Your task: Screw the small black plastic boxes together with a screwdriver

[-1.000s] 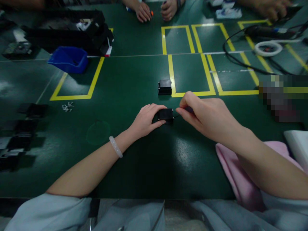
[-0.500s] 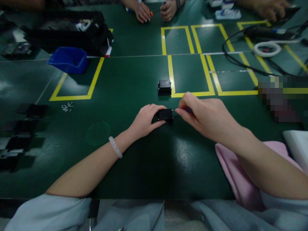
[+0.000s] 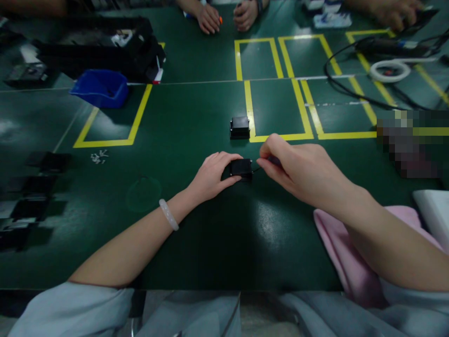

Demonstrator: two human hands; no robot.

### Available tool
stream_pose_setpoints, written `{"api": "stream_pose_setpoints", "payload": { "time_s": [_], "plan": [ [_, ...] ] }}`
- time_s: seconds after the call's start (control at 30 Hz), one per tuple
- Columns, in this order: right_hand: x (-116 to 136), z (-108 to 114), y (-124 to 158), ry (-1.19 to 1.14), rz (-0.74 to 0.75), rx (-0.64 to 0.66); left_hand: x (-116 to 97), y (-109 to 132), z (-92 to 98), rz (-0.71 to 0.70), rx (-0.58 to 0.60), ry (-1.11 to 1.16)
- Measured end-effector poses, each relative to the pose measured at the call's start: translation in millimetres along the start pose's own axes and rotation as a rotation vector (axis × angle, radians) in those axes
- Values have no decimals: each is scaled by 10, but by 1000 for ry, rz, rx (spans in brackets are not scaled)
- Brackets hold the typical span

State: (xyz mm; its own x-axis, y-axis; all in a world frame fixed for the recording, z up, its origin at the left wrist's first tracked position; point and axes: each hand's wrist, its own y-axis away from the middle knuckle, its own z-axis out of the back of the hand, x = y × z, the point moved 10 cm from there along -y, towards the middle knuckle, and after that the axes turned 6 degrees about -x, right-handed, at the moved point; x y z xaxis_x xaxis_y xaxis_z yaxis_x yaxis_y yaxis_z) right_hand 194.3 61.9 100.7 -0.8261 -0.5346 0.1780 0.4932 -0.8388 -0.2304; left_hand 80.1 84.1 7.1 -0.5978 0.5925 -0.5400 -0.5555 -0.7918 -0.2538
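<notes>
A small black box (image 3: 242,167) lies on the green table, gripped along its left part between the thumb and fingers of my left hand (image 3: 212,175). My right hand (image 3: 301,166) is closed in a pinch on a screwdriver (image 3: 275,160), most of whose dark handle the fingers cover. Its thin shaft points left and meets the right side of the box, near a small bright screw at the corner. A second black box (image 3: 240,127) sits just beyond, apart from both hands.
Loose screws (image 3: 99,157) lie at left, near several black boxes (image 3: 35,186). Behind stand a blue bin (image 3: 101,89) and a long black tray (image 3: 94,51). A pink cloth (image 3: 333,234) is under my right forearm. Cables (image 3: 328,70) lie at right; co-workers' hands (image 3: 209,18) are across the table.
Both my hands, the box and the screwdriver look almost unmoved. Across the table, the co-worker's hands have shifted slightly.
</notes>
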Motion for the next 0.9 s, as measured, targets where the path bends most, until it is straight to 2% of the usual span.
{"api": "stream_pose_setpoints", "payload": {
  "time_s": [0.2, 0.4, 0.57, 0.8, 0.9],
  "plan": [
    [35, 16, 8, -47, 39, -25, 4, 5, -4, 5, 2, -7],
    [15, 13, -5, -2, -4, 6, -2, 10, -5, 10, 9, -1],
    [23, 23, 15, -47, 22, -14, -2, 0, -5, 2, 6, -3],
    [25, -41, -14, -8, -27, 80, 4, 8, -3, -2, -2, -5],
    [6, -47, -14, -17, -42, 69, 3, 6, -5, 2, 2, -2]
  ]
}}
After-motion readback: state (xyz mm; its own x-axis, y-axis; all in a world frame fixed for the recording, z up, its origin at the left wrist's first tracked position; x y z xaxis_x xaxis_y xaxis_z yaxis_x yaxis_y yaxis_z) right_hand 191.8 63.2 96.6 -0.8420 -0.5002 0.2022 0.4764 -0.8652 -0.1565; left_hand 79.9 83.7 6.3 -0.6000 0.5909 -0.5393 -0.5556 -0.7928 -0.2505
